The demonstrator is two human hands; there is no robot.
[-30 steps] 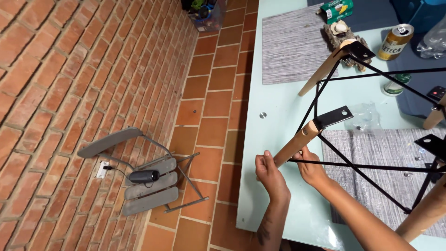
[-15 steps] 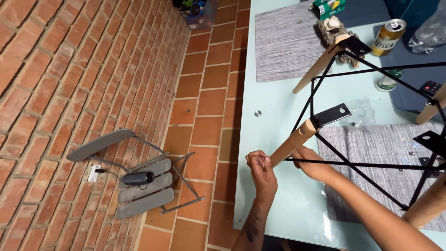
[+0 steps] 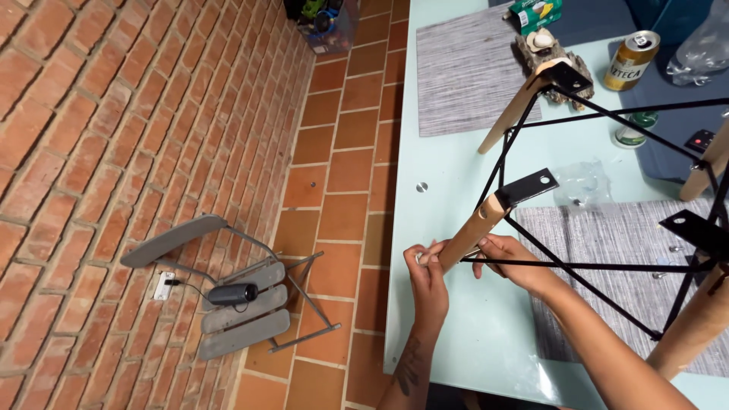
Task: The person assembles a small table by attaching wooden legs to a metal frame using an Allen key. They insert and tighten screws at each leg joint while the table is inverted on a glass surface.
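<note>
A chair base of black metal rods (image 3: 607, 114) and wooden legs lies on a pale green glass table (image 3: 448, 167). My left hand (image 3: 427, 275) pinches the lower tip of one wooden leg (image 3: 472, 231), fingers closed on its end. My right hand (image 3: 507, 258) grips the same leg just beside it, where a black rod meets the wood. A black bracket (image 3: 531, 184) with a hole caps that leg's upper end. A second wooden leg (image 3: 512, 114) points up toward the far side.
Grey placemats (image 3: 463, 68) lie on the table, with a drinks can (image 3: 630, 61), a small green jar (image 3: 634, 130), a clear bag of hardware (image 3: 581, 186) and loose screws. A folded grey chair (image 3: 235, 304) leans by the brick wall on the tile floor.
The view has shifted slightly. Both hands have stayed at the end of the wooden leg, the left hand's fingers shifting a little around its tip.
</note>
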